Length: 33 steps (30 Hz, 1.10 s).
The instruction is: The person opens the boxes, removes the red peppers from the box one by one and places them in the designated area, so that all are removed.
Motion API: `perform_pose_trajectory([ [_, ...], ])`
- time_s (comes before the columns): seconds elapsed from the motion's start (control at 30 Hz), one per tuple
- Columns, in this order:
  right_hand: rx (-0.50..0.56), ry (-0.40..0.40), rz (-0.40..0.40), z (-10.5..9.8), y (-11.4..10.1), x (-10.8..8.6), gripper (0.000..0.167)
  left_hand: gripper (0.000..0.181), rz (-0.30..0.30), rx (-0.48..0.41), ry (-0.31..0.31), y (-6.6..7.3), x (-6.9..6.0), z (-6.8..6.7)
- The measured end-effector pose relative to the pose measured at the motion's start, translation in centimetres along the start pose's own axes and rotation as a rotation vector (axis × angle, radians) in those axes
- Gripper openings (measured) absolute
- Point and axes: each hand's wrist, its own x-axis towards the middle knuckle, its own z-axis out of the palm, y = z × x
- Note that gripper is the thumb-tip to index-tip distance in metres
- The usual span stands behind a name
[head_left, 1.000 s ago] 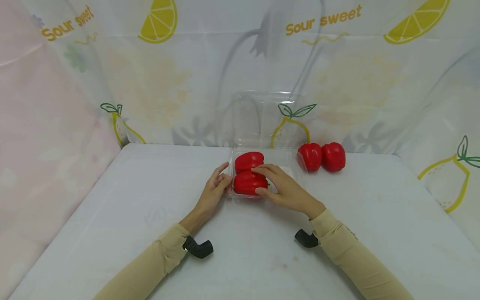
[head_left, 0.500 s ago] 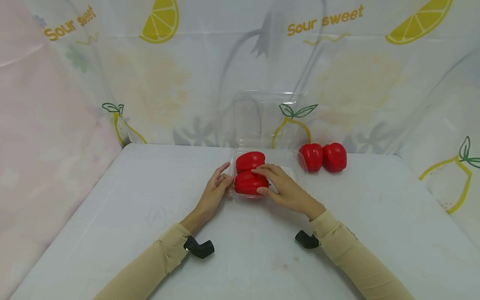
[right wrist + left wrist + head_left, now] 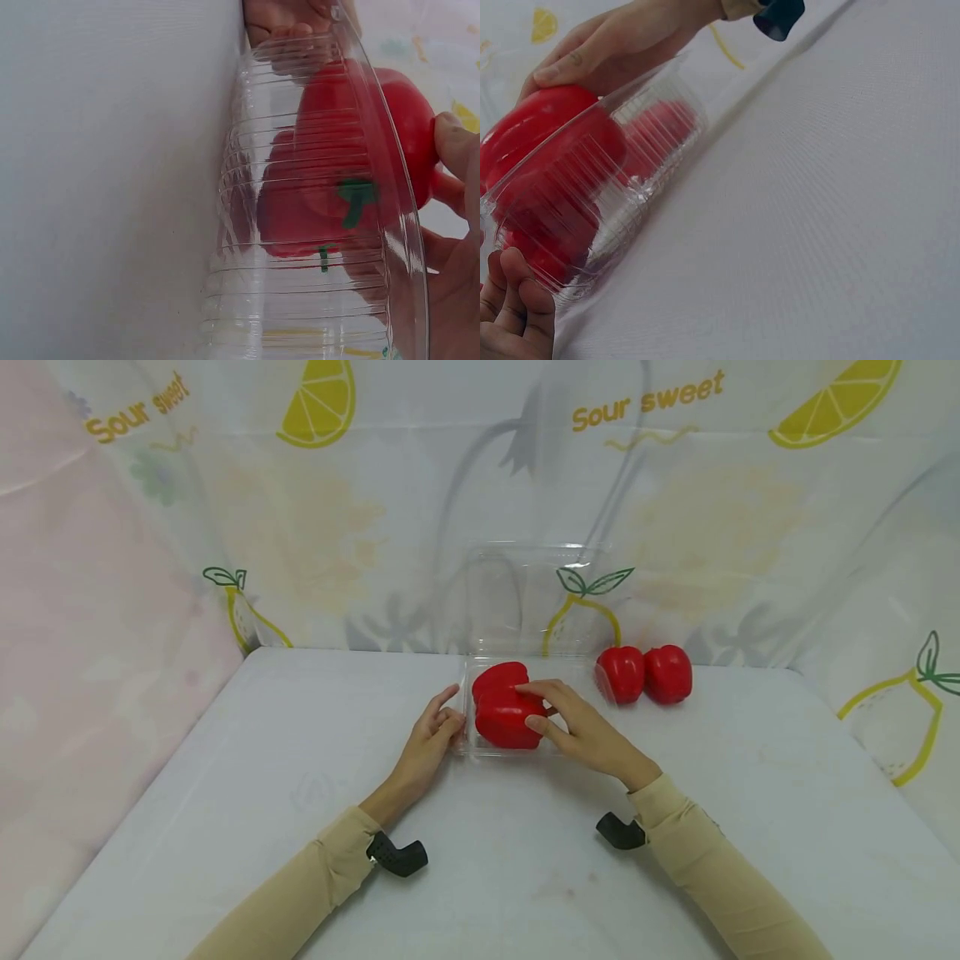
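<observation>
A clear, ribbed plastic container is found on the white desk, its transparent lid held raised at the back. A glossy red bell pepper is grasped in the fingers of the right hand at the container's near left part, partly above the rim; contact with the floor cannot be confirmed. A second red pepper is seated in the container's far left part. Against its left wall the bent fingers of the left hand are set; whether the rim is pinched cannot be told. A third red pepper and a fourth red pepper are located right of the container. Progress, as judged: one pepper is placed, one is not yet released, two are outside, and the lid is not closed.
</observation>
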Motion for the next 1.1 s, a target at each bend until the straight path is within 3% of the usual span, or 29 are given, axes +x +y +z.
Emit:
perform_pose_trajectory([
  [0.57, 0.065, -0.012, 0.008, -0.8, -0.1, 0.0, 0.053, 0.050, 0.014, -0.008, 0.012, -0.3, 0.2, 0.1],
  [1.1, 0.108, 0.008, 0.133, -2.1, -0.6, -0.2, 0.068, 0.051, 0.004, -0.006, 0.016, -0.1, 0.2, 0.0],
])
